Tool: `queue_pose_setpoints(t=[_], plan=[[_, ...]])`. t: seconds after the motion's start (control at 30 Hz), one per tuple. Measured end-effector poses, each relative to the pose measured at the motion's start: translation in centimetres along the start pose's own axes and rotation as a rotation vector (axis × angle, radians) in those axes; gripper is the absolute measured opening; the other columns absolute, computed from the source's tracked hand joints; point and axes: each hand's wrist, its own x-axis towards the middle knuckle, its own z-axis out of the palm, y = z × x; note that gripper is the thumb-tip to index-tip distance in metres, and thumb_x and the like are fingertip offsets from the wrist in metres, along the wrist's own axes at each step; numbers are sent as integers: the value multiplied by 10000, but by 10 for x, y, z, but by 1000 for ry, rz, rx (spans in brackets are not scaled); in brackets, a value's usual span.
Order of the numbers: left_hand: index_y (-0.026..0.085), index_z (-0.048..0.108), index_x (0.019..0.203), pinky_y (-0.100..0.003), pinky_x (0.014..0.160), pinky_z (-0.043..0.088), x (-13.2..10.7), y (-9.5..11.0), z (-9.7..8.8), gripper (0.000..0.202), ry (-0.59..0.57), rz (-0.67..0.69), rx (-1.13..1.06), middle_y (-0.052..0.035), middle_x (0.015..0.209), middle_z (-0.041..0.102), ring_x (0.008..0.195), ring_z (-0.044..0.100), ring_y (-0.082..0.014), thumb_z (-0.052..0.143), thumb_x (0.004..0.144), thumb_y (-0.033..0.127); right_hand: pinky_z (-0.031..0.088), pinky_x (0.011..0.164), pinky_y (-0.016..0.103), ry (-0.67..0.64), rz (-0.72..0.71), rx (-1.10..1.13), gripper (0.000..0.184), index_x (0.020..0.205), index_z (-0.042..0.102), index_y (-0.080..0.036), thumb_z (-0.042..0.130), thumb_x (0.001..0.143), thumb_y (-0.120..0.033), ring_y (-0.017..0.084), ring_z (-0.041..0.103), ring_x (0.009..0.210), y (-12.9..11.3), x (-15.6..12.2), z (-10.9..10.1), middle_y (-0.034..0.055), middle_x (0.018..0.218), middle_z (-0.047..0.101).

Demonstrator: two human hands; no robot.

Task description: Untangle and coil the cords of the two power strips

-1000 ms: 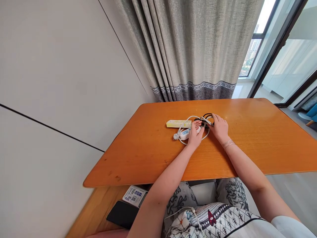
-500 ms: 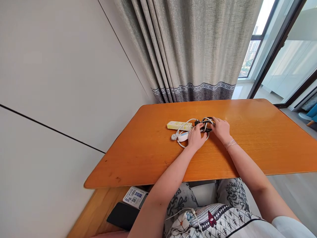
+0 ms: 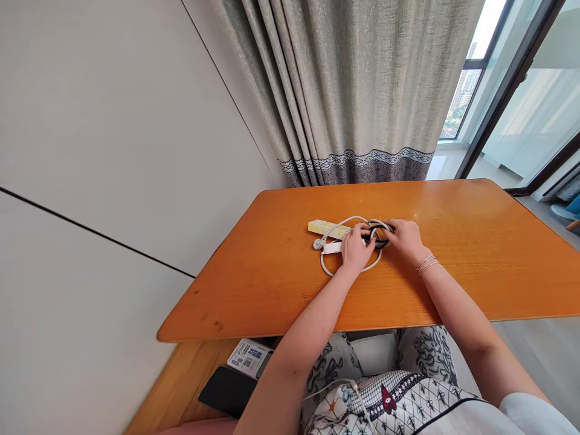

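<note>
A tangle of black cable (image 3: 382, 243) and white cord (image 3: 354, 218) lies on the wooden table. My left hand (image 3: 356, 249) curls its fingers round the left part of the black cable. On the other side, my right hand (image 3: 406, 238) pinches the right end of the same tangle. A yellow and white power strip (image 3: 320, 227) sits just left of the tangle. A white plug (image 3: 318, 244) rests in front of it. Beside my left hand is a white block (image 3: 332, 248), partly covered by the hand. The fingers hide some of the cable loops.
The orange-brown table (image 3: 263, 272) reaches to a grey curtain (image 3: 362, 121) at the back and a white wall (image 3: 113, 151) on the left. Below its front edge, a black flat object (image 3: 229, 391) and a printed white box (image 3: 248, 356) lie at the left.
My left hand has shifted slightly left and now covers more of the white block, which has turned. The black cable and white cord loops have changed shape between my hands.
</note>
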Motion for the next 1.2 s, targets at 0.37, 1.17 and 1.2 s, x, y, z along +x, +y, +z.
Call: queue_pose_setpoints(t=[0.37, 1.17, 1.2], plan=[[258, 464, 909, -427, 863, 462, 1, 1, -1, 337, -18, 46, 104, -30, 861, 627, 890, 624, -275, 630, 663, 98, 399, 571, 236, -113, 9, 524, 352, 832, 764, -164, 679, 783, -502, 150, 598, 640, 14, 2, 5, 14, 713, 721], [238, 625, 1235, -429, 997, 472, 5, -7, -18, 382, -290, 317, -123, -57, 1071, 759, 1000, 688, -230, 612, 855, 196, 484, 583, 268, 12, 343, 1102, 589, 1030, 700, -165, 769, 654, -614, 154, 613, 670, 14, 2, 13, 52, 800, 721], [235, 615, 1250, -432, 1007, 471, 5, -7, -18, 406, -281, 322, -101, -76, 1159, 734, 1039, 681, -238, 648, 846, 213, 486, 581, 264, -21, 331, 1157, 589, 1054, 700, -174, 767, 663, -610, 154, 621, 678, 11, 1, 13, 52, 821, 728]])
